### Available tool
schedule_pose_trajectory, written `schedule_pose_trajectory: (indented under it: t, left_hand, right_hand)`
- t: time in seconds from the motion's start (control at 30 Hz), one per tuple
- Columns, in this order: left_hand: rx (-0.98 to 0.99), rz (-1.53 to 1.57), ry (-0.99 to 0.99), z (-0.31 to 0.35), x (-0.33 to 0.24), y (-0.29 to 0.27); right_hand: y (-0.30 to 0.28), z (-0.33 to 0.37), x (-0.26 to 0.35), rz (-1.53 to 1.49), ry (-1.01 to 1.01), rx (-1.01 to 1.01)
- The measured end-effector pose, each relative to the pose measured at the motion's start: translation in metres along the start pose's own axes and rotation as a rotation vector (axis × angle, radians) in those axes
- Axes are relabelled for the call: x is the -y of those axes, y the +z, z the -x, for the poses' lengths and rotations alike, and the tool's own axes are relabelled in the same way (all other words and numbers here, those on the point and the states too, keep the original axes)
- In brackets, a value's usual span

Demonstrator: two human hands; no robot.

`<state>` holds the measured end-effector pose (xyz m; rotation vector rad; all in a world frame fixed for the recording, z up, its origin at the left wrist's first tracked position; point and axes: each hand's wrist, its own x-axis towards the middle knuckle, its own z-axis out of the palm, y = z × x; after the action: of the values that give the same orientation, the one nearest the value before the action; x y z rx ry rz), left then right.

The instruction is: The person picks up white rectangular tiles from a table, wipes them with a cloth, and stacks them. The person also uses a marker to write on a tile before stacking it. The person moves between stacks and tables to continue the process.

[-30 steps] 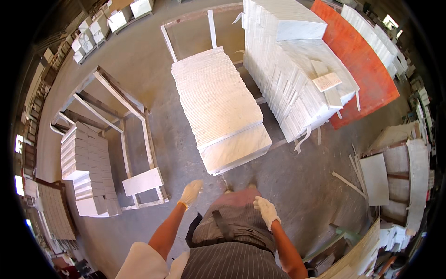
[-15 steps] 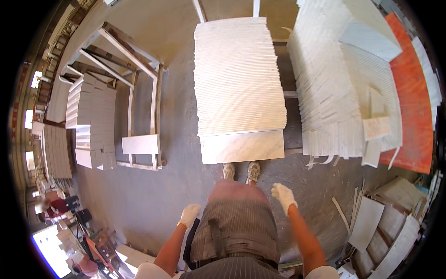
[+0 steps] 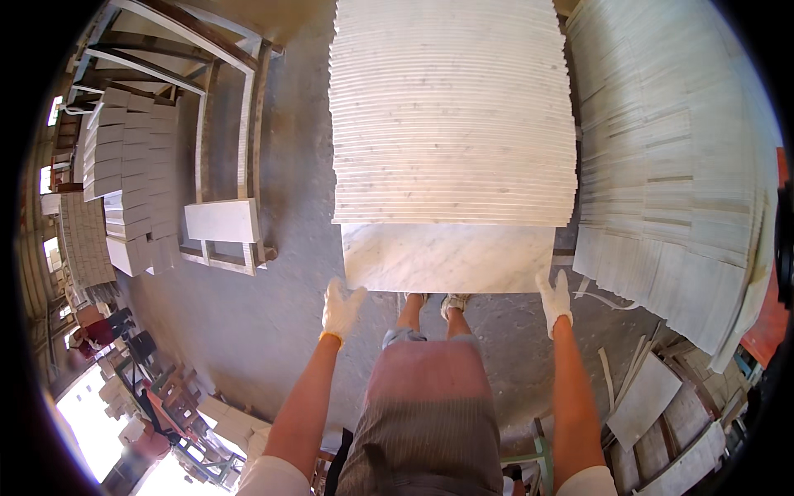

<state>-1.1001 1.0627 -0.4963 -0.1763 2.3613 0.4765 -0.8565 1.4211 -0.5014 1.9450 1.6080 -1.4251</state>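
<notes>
I see one pale slab (image 3: pixel 451 258) ending one stack (image 3: pixel 453 124), a left hand (image 3: pixel 340 309) and right hand (image 3: pixel 557 302), gloved, fingers apart, by the slab's two near corners, open floor (image 3: pixel 304 258) off its left edge.

The stack of white slabs (image 3: pixel 455 107) runs out past the top edge, so its far end is unseen. The right-hand stack (image 3: pixel 662 182) is also cut off above. It hides most of an orange-red board (image 3: pixel 762 341), which is further cropped by the dark lens rim. The front slab (image 3: pixel 451 258) covers the toes of the shoes (image 3: pixel 453 304). Whether the fingertips of the gloved left hand (image 3: pixel 341 310) or right hand (image 3: pixel 555 302) touch that slab cannot be told. The lower edge crops the apron (image 3: pixel 434 376) and both sleeves (image 3: pixel 277 477). The right forearm partly hides a green frame (image 3: pixel 542 453). At far left, a dark-red shape (image 3: pixel 98 332) is too small and blurred to identify.
</notes>
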Motion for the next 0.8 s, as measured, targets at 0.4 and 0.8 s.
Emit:
schedule_pose_trajectory:
  t: [0.4,0.8]
  left_hand:
    - [0.139,0.312,0.035,-0.055,0.001,0.020]
    - [0.208,0.353,0.058,-0.074,0.024,0.028]
  right_hand:
    - [0.024,-0.034,-0.012,0.024,-0.027,0.027]
    - [0.035,-0.020,0.002,-0.042,0.023,-0.054]
